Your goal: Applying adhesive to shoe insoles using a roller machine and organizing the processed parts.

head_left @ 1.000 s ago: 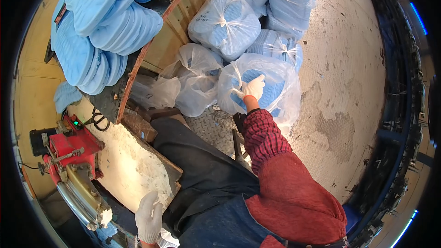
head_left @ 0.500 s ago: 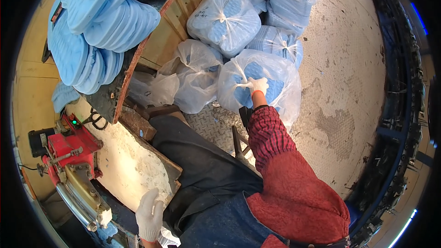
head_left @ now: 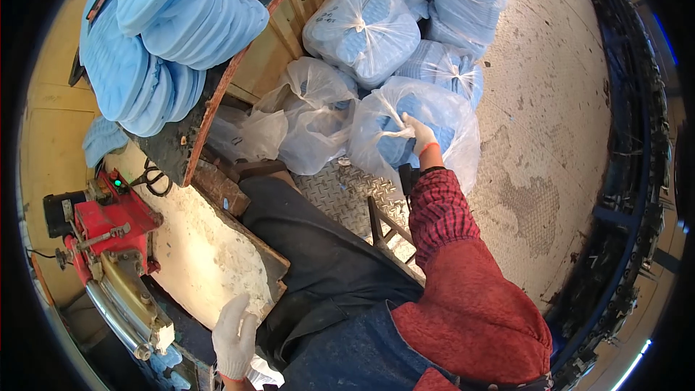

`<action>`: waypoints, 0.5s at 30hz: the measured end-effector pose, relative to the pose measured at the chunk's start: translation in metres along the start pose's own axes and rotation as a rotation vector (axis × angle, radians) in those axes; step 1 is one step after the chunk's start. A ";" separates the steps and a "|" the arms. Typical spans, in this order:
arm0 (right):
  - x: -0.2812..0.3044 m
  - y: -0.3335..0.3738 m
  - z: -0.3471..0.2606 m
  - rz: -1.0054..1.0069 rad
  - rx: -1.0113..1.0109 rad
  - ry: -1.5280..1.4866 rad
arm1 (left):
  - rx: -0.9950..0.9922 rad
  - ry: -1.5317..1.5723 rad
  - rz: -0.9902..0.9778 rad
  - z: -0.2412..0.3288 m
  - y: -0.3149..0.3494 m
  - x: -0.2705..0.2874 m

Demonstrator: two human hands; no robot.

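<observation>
Beyond the person's right knee, a clear plastic bag [head_left: 465, 159] stands with its mouth open on the floor [head_left: 528, 137], and blue quilted insoles [head_left: 394, 150] are seen inside it. The right hand [head_left: 421, 137], in a white knitted glove with an orange cuff, is at this mouth; its fingers are narrow and hold the gathered plastic of the rim. The left hand [head_left: 233, 337], in a similar glove, is low, beside the near corner of a pale work board [head_left: 210, 253]. Its fingers are slightly bent, but the palm is turned from view, so I cannot tell whether it holds something.

Just left of the open bag are looser plastic bags [head_left: 311, 146], crumpled and partly folded. Behind it, a tied bag [head_left: 362, 32] full of blue pieces leans close to other filled bags. On the upper left, a dark tabletop [head_left: 174, 148] with a worn, reddish edge carries overlapping piles of insoles [head_left: 210, 25]. Below this table, a pair of scissors [head_left: 153, 179] with black handles lies near a red machine [head_left: 108, 217], on which a small green light shines.
</observation>
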State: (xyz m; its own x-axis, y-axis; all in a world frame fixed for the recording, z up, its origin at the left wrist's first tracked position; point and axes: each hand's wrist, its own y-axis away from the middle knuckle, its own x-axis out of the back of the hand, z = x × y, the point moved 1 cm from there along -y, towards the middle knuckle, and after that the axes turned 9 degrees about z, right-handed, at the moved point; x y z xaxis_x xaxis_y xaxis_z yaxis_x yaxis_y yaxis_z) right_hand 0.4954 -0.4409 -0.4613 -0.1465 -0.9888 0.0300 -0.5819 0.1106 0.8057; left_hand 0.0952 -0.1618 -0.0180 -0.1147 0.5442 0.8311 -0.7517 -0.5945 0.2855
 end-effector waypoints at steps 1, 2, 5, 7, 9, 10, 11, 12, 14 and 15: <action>-0.006 0.027 -0.016 -0.003 -0.141 -0.006 | 0.009 -0.010 0.012 0.001 0.003 0.004; 0.020 0.027 -0.031 0.031 -0.116 -0.011 | -0.025 0.003 -0.005 0.003 -0.001 0.000; 0.040 0.050 -0.055 -0.214 -0.169 -0.274 | -0.046 0.006 -0.009 0.002 -0.003 -0.003; 0.061 0.061 -0.050 -0.162 0.059 -0.160 | -0.061 0.023 -0.015 0.003 -0.005 -0.005; 0.081 0.065 -0.046 -0.083 0.492 0.072 | -0.059 0.040 -0.019 0.003 -0.006 -0.007; 0.090 0.063 -0.043 -0.042 0.707 0.192 | -0.060 0.044 -0.019 0.004 -0.007 -0.007; 0.097 0.061 -0.041 -0.002 0.919 0.312 | -0.051 0.042 -0.027 0.007 -0.009 -0.006; 0.101 0.056 -0.038 0.039 1.129 0.433 | -0.041 0.038 -0.035 0.008 -0.009 -0.005; 0.109 0.041 -0.032 0.064 1.421 0.551 | -0.059 0.057 -0.037 0.006 -0.011 -0.008; 0.108 0.037 -0.027 0.054 1.438 0.654 | -0.070 0.063 -0.032 0.004 -0.011 -0.008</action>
State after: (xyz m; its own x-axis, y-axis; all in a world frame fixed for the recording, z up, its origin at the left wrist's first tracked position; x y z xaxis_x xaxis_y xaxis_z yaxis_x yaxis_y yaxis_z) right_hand 0.4792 -0.5457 -0.4120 -0.0560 -0.8093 0.5847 -0.8848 -0.2311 -0.4046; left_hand 0.1073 -0.1624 -0.0259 -0.1284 0.5997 0.7898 -0.7988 -0.5345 0.2760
